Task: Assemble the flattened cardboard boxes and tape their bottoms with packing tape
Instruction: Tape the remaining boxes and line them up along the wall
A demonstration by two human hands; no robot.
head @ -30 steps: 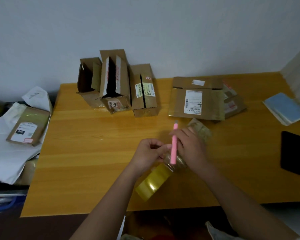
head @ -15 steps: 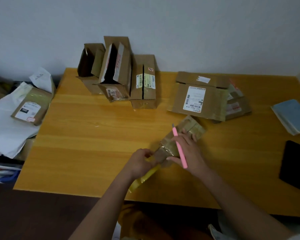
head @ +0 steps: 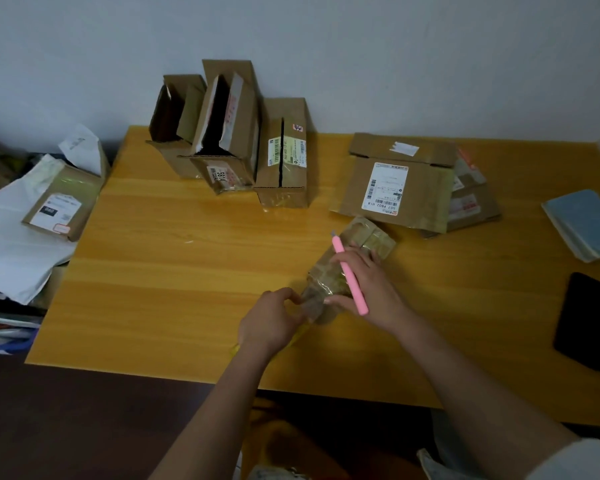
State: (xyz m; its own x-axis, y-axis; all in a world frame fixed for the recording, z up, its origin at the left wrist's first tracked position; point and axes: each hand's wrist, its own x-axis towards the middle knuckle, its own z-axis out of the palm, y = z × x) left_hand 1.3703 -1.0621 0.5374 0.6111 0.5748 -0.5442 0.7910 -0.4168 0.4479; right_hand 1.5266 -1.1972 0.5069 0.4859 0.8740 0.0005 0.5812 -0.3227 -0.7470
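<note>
Here, the left hand (head: 271, 323) is pinching tape (head: 312, 308) while the right hand (head: 368, 285), at three o'clock, is gripping a pink cutter (head: 350, 276) against a small box (head: 352, 263).

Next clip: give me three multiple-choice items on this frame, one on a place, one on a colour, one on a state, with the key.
1. Where does the phone lie on the table?
A. by the right edge
B. at the back left corner
C. under the boxes

2. What colour is the cutter in the right hand?
A. blue
B. pink
C. black

3. How does the small box under the hands stand?
A. upright with flaps open
B. lying on the table, wrapped in tape
C. lifted off the table

Key: 1 A, the dark slab sits near the table's right side. 2 B, the slim tool across the fingers is pink. 3 B, the box lies low on the wood with glossy tape over it, while the left hand pinches at its near end.
</note>
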